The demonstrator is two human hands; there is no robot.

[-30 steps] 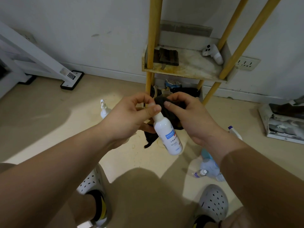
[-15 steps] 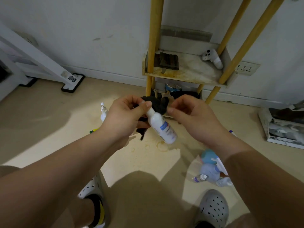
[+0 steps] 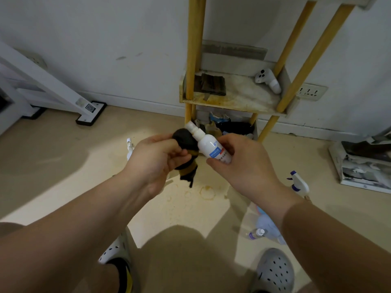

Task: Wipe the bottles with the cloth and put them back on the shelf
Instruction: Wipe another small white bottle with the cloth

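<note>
Cloth (image 3: 186, 142) is bunched in your left hand (image 3: 156, 157), with the fingers curled tight round the wad. A loose tail hangs below them. Just off those fingertips, the wad touches the neck of the white bottle (image 3: 211, 146). The bottle is tilted, with its spray nozzle pointing up and away from you. Your right hand (image 3: 241, 166) holds it by the lower half only, thumb underneath and fingers curled over the label.

That grip is the weak point. If you rub hard near the neck, you lever against a hold set far down the body, and the bottle can twist out of your fingers. It would land on the floor (image 3: 63, 166) below your right wrist, where other spray bottles (image 3: 298, 183) lie. Pushing the cloth over the nozzle could also press it and set off a spray. The hanging tail may catch on the nozzle as you wipe.

Beyond your right fingertips is the shelf (image 3: 232, 102), stained, with a white controller (image 3: 267, 80) at its far right corner. Put the bottle down short of the controller or you may knock it.
</note>
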